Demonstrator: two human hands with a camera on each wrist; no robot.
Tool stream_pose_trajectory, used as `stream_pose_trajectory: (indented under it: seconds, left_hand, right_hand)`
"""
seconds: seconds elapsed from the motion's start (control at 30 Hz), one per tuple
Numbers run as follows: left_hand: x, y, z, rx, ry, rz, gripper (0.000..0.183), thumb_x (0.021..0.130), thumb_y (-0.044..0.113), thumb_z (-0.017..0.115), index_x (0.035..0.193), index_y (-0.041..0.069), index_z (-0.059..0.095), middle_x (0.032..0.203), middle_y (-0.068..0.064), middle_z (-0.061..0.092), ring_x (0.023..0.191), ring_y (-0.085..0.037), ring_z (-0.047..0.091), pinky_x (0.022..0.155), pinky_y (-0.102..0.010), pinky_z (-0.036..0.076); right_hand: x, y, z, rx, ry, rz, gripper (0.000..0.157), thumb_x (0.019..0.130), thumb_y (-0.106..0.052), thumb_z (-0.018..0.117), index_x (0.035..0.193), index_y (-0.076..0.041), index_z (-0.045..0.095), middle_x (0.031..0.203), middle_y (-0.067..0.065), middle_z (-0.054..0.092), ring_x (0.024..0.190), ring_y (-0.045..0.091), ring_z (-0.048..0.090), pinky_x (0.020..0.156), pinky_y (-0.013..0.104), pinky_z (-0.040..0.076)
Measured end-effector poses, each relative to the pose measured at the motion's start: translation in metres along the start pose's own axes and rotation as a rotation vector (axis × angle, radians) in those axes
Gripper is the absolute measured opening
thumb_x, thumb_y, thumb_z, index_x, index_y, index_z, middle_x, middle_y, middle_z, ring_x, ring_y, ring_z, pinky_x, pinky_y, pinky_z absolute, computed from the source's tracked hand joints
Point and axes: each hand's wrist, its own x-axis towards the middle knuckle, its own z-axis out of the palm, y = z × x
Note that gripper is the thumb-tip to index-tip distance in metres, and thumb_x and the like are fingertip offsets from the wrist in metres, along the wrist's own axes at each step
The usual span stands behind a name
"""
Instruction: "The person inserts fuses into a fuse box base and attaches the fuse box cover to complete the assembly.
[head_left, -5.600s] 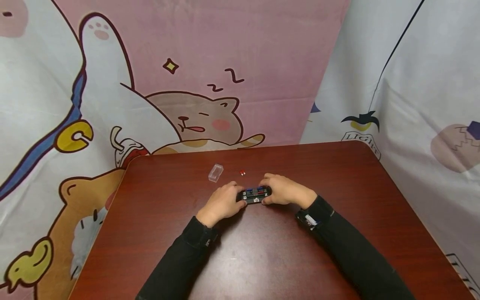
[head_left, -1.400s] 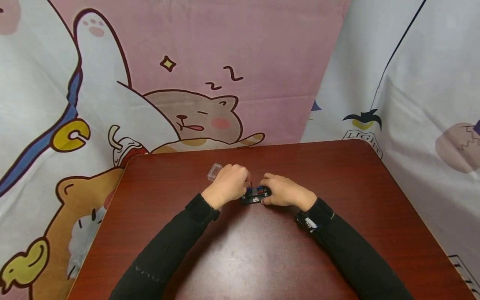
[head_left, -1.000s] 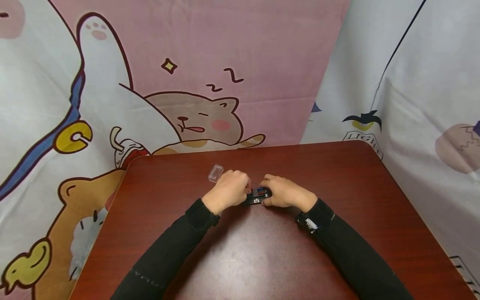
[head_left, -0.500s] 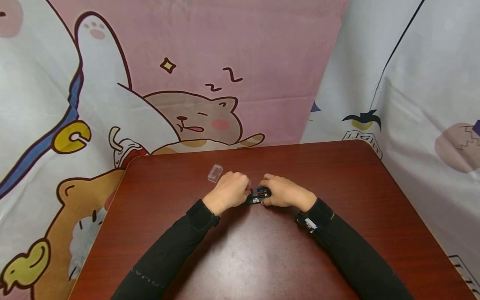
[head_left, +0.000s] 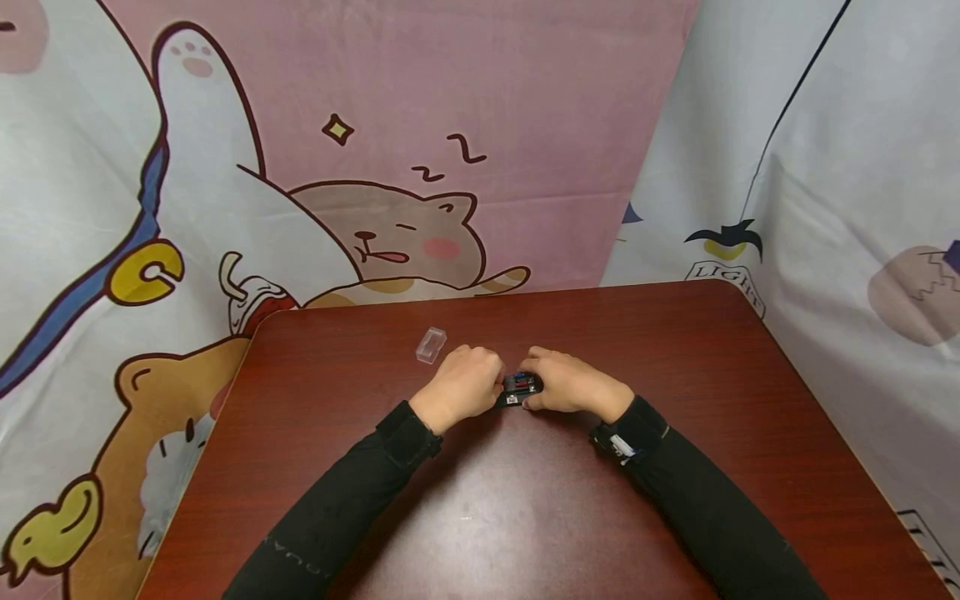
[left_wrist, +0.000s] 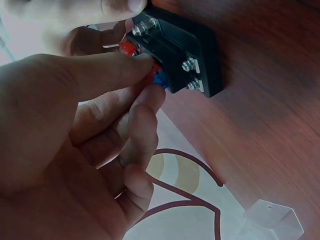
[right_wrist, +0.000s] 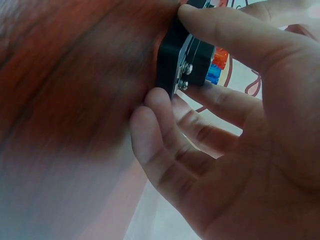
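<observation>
A black fuse box [head_left: 517,388] with red and blue blade fuses lies on the table between both hands. My left hand [head_left: 465,383] reaches over its left part. In the left wrist view, the thumb and index finger pinch a red blade fuse [left_wrist: 153,70] at the fuse row, beside a blue fuse [left_wrist: 160,80]; how deep it sits is hidden by the fingers. Another red fuse [left_wrist: 128,47] shows further along. My right hand [head_left: 573,383] grips the box's right end, thumb on one long side and fingertips on the other. Metal screw terminals [right_wrist: 186,70] show on the box.
Behind the left hand lies a small clear plastic cover [head_left: 431,345] on the brown wooden table [head_left: 480,517]. A cartoon-printed cloth [head_left: 540,150] hangs behind the table's far edge.
Earlier both hands held the box's ends and small red pieces lay behind it. The left hand has since taken a red fuse to the box, lately shifting slightly right. The right hand stays put.
</observation>
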Motion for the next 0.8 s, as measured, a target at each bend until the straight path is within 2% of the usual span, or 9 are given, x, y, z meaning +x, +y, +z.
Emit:
stream_pose_trajectory:
  seconds: [0.2, 0.3, 0.53, 0.67, 0.8]
  left_hand:
    - [0.001, 0.001, 0.002, 0.01, 0.002, 0.001, 0.018, 0.099, 0.025, 0.083, 0.083, 0.018, 0.079, 0.087, 0.001, 0.079, 0.084, -0.02, 0.073, 0.09, -0.042, 0.056]
    - [0.001, 0.002, 0.002, 0.03, 0.013, 0.015, 0.018, 0.099, 0.025, 0.084, 0.083, 0.017, 0.08, 0.086, 0.001, 0.079, 0.084, -0.021, 0.074, 0.088, -0.042, 0.057]
    - [0.0, 0.005, 0.003, 0.075, 0.041, 0.03, 0.016, 0.098, 0.021, 0.083, 0.082, 0.018, 0.081, 0.083, 0.002, 0.078, 0.078, -0.019, 0.073, 0.081, -0.039, 0.055]
    - [0.0, 0.009, 0.0, 0.099, 0.049, 0.027, 0.015, 0.096, 0.02, 0.083, 0.082, 0.017, 0.08, 0.084, 0.0, 0.078, 0.079, -0.02, 0.074, 0.083, -0.04, 0.056]
    - [0.0, 0.011, -0.001, 0.119, 0.04, 0.022, 0.011, 0.095, 0.022, 0.084, 0.089, 0.013, 0.081, 0.088, -0.002, 0.08, 0.082, -0.022, 0.076, 0.087, -0.041, 0.059]
  right_hand:
    - [-0.004, 0.002, -0.006, 0.009, -0.042, 0.036, 0.055, 0.096, -0.033, 0.087, 0.145, -0.015, 0.069, 0.141, 0.007, 0.062, 0.115, 0.023, 0.065, 0.103, 0.049, 0.055]
    - [-0.006, 0.003, -0.008, 0.008, -0.05, 0.05, 0.055, 0.097, -0.034, 0.086, 0.145, -0.014, 0.068, 0.144, 0.008, 0.062, 0.12, 0.025, 0.066, 0.106, 0.051, 0.055]
    - [-0.005, 0.004, -0.006, -0.004, -0.043, 0.04, 0.056, 0.097, -0.034, 0.086, 0.146, -0.013, 0.067, 0.143, 0.009, 0.063, 0.119, 0.026, 0.067, 0.107, 0.052, 0.055]
    - [-0.004, 0.004, -0.006, -0.007, -0.036, 0.044, 0.057, 0.097, -0.034, 0.086, 0.146, -0.013, 0.067, 0.145, 0.01, 0.062, 0.12, 0.026, 0.066, 0.107, 0.052, 0.055]
    - [-0.003, 0.004, -0.006, -0.005, -0.038, 0.046, 0.059, 0.097, -0.035, 0.086, 0.148, -0.012, 0.066, 0.146, 0.011, 0.062, 0.122, 0.027, 0.065, 0.108, 0.052, 0.055]
